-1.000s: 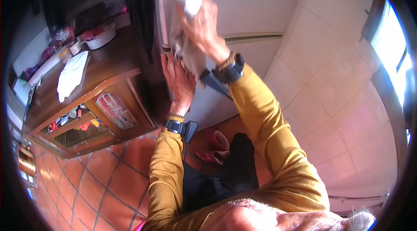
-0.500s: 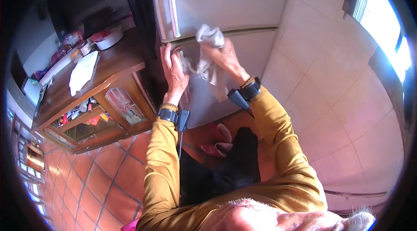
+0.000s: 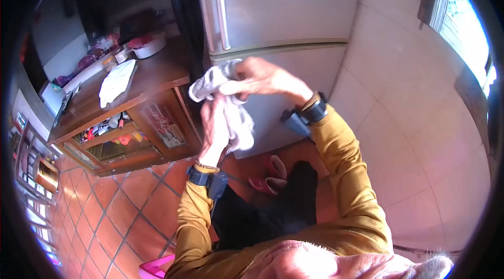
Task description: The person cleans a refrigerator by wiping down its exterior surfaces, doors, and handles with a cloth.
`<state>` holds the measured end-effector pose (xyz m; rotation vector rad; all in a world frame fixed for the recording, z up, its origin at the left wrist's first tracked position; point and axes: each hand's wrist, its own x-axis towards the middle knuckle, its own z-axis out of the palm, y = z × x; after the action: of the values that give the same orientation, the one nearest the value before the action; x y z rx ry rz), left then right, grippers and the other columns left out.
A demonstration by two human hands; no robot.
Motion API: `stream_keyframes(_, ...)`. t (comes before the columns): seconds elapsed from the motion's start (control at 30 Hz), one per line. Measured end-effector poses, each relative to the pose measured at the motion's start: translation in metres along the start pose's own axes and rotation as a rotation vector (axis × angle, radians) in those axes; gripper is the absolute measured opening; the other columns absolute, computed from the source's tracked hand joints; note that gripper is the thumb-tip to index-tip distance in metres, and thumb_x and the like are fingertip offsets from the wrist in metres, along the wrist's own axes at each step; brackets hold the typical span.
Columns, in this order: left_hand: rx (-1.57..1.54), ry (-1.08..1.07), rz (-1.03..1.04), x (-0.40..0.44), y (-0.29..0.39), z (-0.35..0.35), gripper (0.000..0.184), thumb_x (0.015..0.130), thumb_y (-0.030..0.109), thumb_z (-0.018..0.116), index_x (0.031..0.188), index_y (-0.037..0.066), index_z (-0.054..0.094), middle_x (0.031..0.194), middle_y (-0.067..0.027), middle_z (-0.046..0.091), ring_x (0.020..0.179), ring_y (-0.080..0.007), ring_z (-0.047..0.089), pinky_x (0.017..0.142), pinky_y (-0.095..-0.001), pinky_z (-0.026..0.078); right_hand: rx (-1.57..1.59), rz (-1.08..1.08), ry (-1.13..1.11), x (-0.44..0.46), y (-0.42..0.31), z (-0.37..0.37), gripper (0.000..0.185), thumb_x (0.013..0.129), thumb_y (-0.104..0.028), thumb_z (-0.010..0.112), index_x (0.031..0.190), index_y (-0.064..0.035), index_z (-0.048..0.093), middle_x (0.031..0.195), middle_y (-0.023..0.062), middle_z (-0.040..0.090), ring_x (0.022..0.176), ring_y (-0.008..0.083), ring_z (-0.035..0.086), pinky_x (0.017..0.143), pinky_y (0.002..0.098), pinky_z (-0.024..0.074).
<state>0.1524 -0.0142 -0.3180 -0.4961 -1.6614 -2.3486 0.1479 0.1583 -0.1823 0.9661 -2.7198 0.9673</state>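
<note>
A whitish cloth (image 3: 239, 124) hangs bunched between my two hands, in front of the lower door of a pale refrigerator (image 3: 289, 11). My right hand (image 3: 262, 78) pinches the upper part of the cloth, its fingers pointing left. Just below, my left hand (image 3: 212, 127) is closed on the cloth's left side, with its fingertips close to the right hand's. Part of the left fingers is hidden by the cloth. The long vertical door handle (image 3: 221, 11) shows above the hands, and neither hand touches it.
On the left, a wooden cabinet (image 3: 152, 74) bears a white cloth (image 3: 117, 83), jars and a white bowl (image 3: 150, 47). Pink boots (image 3: 273, 174) stand on the tiled floor below. A tiled wall (image 3: 404, 100) and a window are on the right; a pink object (image 3: 155, 267) is at the bottom.
The left hand has left the refrigerator's edge and closed on the cloth. My right hand has moved left with the cloth, bringing both hands together.
</note>
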Motion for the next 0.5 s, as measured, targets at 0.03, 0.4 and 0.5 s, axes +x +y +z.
stream_keyframes(0.03,-0.068,0.063,0.011,0.006,0.000,-0.009,0.048,0.102,0.045,0.044,0.118,0.002,0.057,0.095,-0.0028,0.062,0.081,-0.0091,0.058,0.070,-0.0242,0.049,0.083,0.024,-0.072,0.000,-0.001,-0.014,0.074,0.077,-0.069,0.067,0.080,0.0055,0.069,0.071,0.0154,0.068,0.066,0.0219,0.068,0.062,0.0351,0.0536)
stream_keyframes(0.4,0.819,0.088,1.130,0.191,0.118,0.041,0.054,0.086,-0.001,0.052,0.139,0.002,0.046,0.144,-0.0187,0.038,0.132,-0.0355,0.042,0.110,-0.0396,0.037,-0.321,-0.321,1.120,0.122,0.031,0.021,0.062,0.094,-0.020,0.056,0.146,-0.0001,0.028,0.105,0.0277,0.054,0.086,0.0453,0.062,0.070,0.0483,0.0529)
stream_keyframes(0.5,0.985,0.068,1.115,0.215,0.137,0.042,0.048,0.085,0.001,0.050,0.133,0.005,0.054,0.141,-0.0120,0.049,0.128,-0.0327,0.048,0.106,-0.0387,0.041,-0.281,-0.370,1.175,0.133,0.039,0.028,0.063,0.094,-0.015,0.055,0.148,0.0007,0.027,0.101,0.0244,0.057,0.081,0.0418,0.063,0.067,0.0471,0.0531)
